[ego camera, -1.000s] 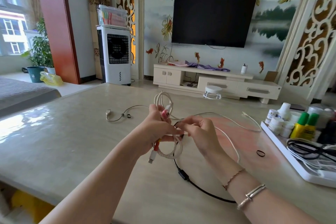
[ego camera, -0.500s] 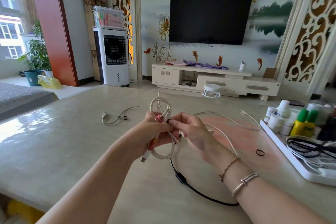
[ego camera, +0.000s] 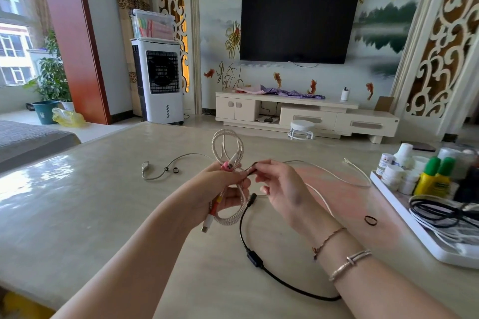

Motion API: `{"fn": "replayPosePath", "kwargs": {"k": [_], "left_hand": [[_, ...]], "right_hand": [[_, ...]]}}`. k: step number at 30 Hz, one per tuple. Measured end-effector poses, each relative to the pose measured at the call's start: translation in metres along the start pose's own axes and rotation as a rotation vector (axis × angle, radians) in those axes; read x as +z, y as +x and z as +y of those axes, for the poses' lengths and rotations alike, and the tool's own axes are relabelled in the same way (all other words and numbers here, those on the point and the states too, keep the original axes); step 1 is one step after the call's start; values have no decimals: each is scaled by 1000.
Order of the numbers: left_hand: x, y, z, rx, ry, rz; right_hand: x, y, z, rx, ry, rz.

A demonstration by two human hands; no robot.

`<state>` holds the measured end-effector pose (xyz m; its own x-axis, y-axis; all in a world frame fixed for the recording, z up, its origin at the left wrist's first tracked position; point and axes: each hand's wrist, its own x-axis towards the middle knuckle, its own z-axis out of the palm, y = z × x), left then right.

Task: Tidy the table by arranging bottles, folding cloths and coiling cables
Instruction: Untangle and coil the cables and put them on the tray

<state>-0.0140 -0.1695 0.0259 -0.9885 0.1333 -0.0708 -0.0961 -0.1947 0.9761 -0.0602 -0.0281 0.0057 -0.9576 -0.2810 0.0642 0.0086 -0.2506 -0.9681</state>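
My left hand (ego camera: pixel 220 189) grips a coiled white braided cable (ego camera: pixel 228 147) above the table; its loops stick out above and below my fist, and a pink charm and a USB plug show at the ends. My right hand (ego camera: pixel 280 189) pinches a small black band (ego camera: pixel 252 169) stretched right beside the coil. A black cable (ego camera: pixel 252 259) with an inline box lies on the table under my hands. A thin white cable (ego camera: pixel 337 176) trails to the right. A grey cable (ego camera: pixel 166 169) lies at the far left.
A white tray (ego camera: pixel 404 217) at the right table edge holds small white bottles (ego camera: pixel 394 171), two yellow bottles with green caps (ego camera: pixel 435 179) and coiled black and white cables (ego camera: pixel 440 212). A spare black band (ego camera: pixel 370 220) lies beside the tray. Another small band (ego camera: pixel 175 170) lies beside the grey cable.
My right hand has risen from the coil's lower middle to its upper part and now pulls a black band out beside it. The left hand keeps its grip on the coil.
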Motion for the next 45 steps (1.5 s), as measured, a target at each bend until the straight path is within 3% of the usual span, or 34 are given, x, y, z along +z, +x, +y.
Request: {"fn": "replayPosePath", "kwargs": {"k": [3, 7, 13, 16, 18, 20, 24, 26, 29, 31, 33, 35, 40, 43, 45], "left_hand": [[2, 4, -5, 20, 164, 76], [4, 7, -9, 75, 267, 109], [6, 10, -13, 146, 277, 140], [6, 10, -12, 174, 239, 172], [6, 10, -11, 170, 201, 202], [8, 10, -11, 155, 182, 183], [17, 7, -12, 171, 125, 122], [19, 8, -13, 178, 120, 115], [20, 9, -13, 160, 98, 124], [19, 9, -11, 138, 68, 99], [15, 9, -9, 91, 166, 47], [10, 9, -11, 52, 362, -26], [12, 1, -12, 21, 757, -249], [16, -3, -13, -31, 888, -324], [17, -1, -13, -65, 988, -347]], "right_hand": [[-5, -4, -5, 139, 201, -128], [-13, -9, -8, 193, 230, -218], [-18, -13, -12, 356, 542, -228], [-17, -18, -15, 306, 647, -177], [-10, -18, -14, 211, 668, -56], [1, -15, -8, 33, 419, 112], [7, -1, 13, -486, -412, 497], [5, 3, 19, -531, -527, 540], [6, -2, 9, -358, -205, 363], [-1, -6, -2, -228, -133, 168], [-16, -7, -8, -178, -33, -33], [-24, -15, -15, -158, 45, -93], [-45, -20, -27, -252, -83, -127], [-54, -19, -30, -241, -281, -262], [-52, -19, -32, -223, -422, -262]]}}
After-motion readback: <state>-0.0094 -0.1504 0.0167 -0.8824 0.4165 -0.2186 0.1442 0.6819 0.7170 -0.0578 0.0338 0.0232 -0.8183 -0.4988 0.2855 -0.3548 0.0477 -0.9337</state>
